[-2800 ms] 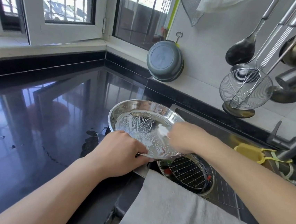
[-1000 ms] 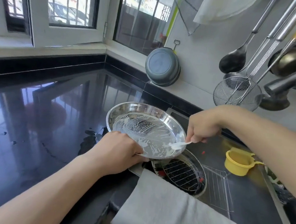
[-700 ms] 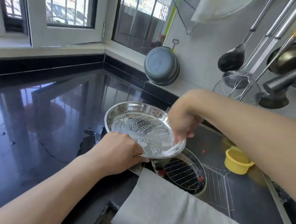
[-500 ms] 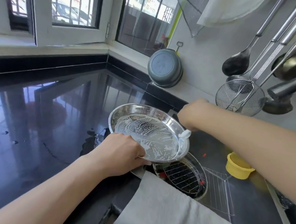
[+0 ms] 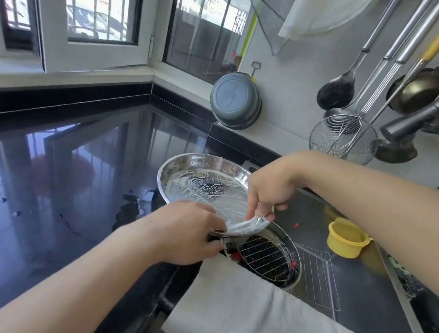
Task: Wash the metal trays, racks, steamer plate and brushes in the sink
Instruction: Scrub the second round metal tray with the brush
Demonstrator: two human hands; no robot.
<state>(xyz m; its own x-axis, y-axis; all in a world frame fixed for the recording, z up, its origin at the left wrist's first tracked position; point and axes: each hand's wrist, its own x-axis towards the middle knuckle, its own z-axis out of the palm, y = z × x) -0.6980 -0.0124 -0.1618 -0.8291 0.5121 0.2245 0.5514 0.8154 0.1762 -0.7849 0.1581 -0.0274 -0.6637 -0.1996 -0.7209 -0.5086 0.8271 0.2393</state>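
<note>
While both hands grip it, soapy round tray, near rim between left hand and right hand.

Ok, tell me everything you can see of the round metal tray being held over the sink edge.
The round metal tray is shiny steel, shallow, with a raised rim, its inside streaked with white suds. It is tilted, spanning the black counter and the sink. The left hand grips its near rim; the right hand presses something whitish on its right edge.
</note>
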